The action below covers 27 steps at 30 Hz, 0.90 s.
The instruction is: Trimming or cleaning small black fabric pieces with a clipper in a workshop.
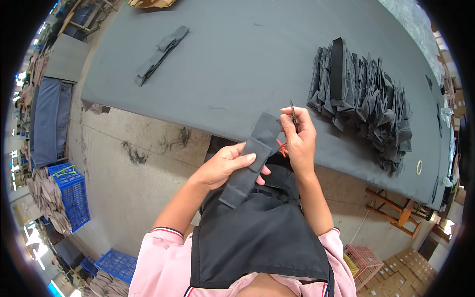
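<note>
Grey strip (258,146) is pinched in the left grip (225,166); beside it, the right grip (303,143) pinches a pointed tool (294,118): probably trimming, next calling for steadiness.

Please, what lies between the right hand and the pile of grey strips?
In the head view, only bare grey tabletop lies between the right hand and the pile.

Left hand (226,166) gripping fabric strip (260,147), right hand (300,134) holding pointed tool (294,116), dark bunched pieces (365,96) on table (237,64)
</note>
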Tool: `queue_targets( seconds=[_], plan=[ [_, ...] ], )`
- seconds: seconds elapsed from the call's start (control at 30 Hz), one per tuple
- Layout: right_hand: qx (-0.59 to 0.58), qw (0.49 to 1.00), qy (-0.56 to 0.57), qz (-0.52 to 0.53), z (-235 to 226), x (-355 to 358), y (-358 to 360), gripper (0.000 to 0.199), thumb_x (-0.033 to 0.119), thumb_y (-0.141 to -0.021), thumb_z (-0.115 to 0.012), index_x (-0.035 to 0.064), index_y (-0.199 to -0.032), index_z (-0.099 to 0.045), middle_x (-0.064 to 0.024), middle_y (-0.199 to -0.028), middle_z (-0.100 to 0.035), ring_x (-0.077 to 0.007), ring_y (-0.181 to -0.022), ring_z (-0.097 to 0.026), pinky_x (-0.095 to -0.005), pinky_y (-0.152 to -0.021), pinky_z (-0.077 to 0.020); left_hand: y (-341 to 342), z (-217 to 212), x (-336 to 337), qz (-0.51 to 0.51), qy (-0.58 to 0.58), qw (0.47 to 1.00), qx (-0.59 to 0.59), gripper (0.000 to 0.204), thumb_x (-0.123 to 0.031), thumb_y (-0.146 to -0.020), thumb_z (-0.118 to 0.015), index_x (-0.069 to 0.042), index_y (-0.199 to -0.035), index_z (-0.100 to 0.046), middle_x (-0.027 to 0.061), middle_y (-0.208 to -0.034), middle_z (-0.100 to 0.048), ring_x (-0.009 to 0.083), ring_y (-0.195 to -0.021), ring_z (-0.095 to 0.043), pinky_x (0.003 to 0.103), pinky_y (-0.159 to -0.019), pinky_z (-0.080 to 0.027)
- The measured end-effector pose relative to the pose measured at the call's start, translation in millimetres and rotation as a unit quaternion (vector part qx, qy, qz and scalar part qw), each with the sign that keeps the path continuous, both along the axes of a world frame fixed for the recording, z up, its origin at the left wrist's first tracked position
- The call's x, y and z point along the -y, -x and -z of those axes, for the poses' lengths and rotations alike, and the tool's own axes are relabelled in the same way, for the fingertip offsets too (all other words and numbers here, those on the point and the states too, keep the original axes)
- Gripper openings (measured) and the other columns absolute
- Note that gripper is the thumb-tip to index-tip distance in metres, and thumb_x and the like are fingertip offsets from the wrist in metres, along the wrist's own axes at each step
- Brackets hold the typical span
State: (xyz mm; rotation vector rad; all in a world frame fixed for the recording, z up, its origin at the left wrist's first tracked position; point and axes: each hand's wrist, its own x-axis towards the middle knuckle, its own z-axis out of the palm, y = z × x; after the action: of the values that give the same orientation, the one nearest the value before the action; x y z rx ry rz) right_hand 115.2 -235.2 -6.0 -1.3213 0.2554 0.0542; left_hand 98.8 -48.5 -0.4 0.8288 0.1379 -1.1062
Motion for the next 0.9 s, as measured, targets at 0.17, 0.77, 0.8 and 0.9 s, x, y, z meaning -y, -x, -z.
queue_targets(
  seconds=[0.17,0.77,0.8,0.9],
  plan=[
    [0.107,0.964,0.241,0.024,0,1,42,0.007,0.002,-0.089,-0.056,-0.0001,-0.095,-0.057,0.0043,-0.076,-0.049,-0.0023,-0.065,-0.041,-0.0160,-0.060,-0.0359,5,4,15,-0.109,-0.087,0.989,0.041,0.031,-0.020,-0.093,-0.054,-0.004,-0.119,-0.045,0.0085,-0.089,-0.061,0.0143,-0.072,-0.062,0.029,-0.067,-0.054],
    [0.232,0.810,0.539,-0.017,-7,4,50,0.021,0.006,-0.070,-0.072,0.0047,-0.088,-0.061,-0.0065,-0.073,-0.051,-0.0195,-0.057,-0.053,-0.0297,-0.051,-0.0424,13,1,21,-0.110,-0.099,0.987,0.066,0.031,-0.019,-0.093,-0.052,-0.004,-0.118,-0.040,0.0084,-0.093,-0.056,0.0124,-0.074,-0.058,0.028,-0.064,-0.053],
    [0.213,0.855,0.473,0.007,-10,3,51,0.020,0.004,-0.071,-0.071,0.0043,-0.088,-0.060,-0.0059,-0.073,-0.051,-0.0171,-0.057,-0.054,-0.0283,-0.051,-0.0421,14,3,21,-0.110,-0.112,0.984,0.080,0.032,-0.019,-0.093,-0.052,-0.004,-0.119,-0.040,0.0084,-0.094,-0.056,0.0123,-0.074,-0.058,0.028,-0.065,-0.054],
    [0.112,0.942,0.315,-0.016,-6,1,42,0.017,0.002,-0.073,-0.070,0.0033,-0.086,-0.059,-0.0045,-0.072,-0.049,-0.0126,-0.059,-0.054,-0.0259,-0.051,-0.0414,15,6,24,-0.104,-0.114,0.984,0.094,0.036,-0.021,-0.093,-0.053,-0.004,-0.122,-0.039,0.0089,-0.097,-0.057,0.0119,-0.075,-0.059,0.028,-0.066,-0.054]
  ],
)
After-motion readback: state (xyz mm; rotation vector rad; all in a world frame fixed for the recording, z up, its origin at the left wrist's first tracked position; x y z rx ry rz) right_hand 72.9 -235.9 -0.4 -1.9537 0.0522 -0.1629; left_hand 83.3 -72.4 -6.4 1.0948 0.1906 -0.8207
